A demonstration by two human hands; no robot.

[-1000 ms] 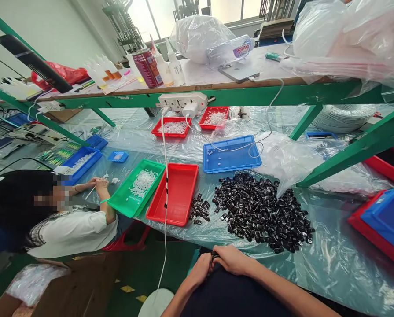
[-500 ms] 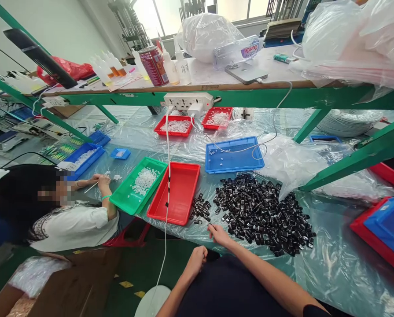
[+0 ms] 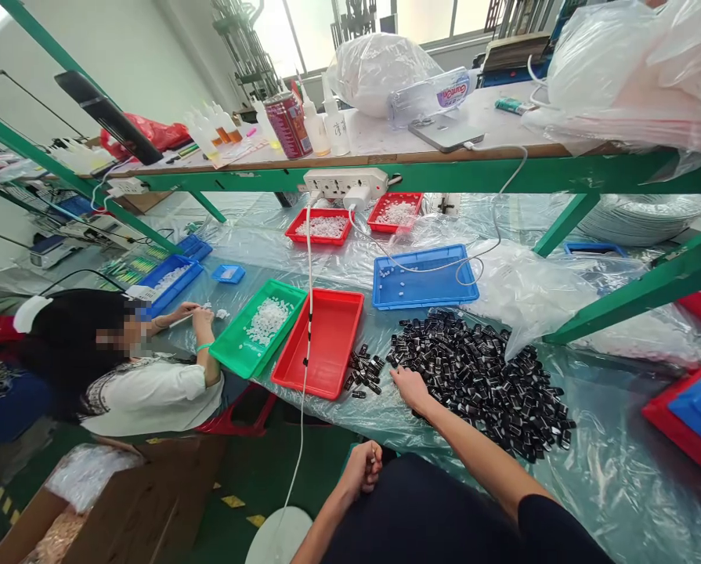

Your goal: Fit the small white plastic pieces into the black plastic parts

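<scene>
A large heap of small black plastic parts (image 3: 485, 376) lies on the plastic-covered table. My right hand (image 3: 410, 387) reaches to the heap's left edge, its fingers drawn together at the outermost parts. Whether a part is between those fingertips is too small to see. Close to my body, below the table's front edge, my left hand (image 3: 364, 468) is curled closed, and what it holds, if anything, is hidden. Left of my right hand is a smaller group of black parts (image 3: 364, 371), beside a red tray (image 3: 332, 345) with a bare bottom.
A green tray (image 3: 224, 351) of white pieces stands left of the red one, near a seated co-worker (image 3: 144, 384). Behind the heap lies a blue tray (image 3: 426, 290). A white cable (image 3: 309, 274) hangs across the red tray from a power strip (image 3: 345, 182).
My right hand has moved forward from the table's front edge to the heap's left side. My left hand has turned slightly, remaining closed. The whole view has shifted a little.
</scene>
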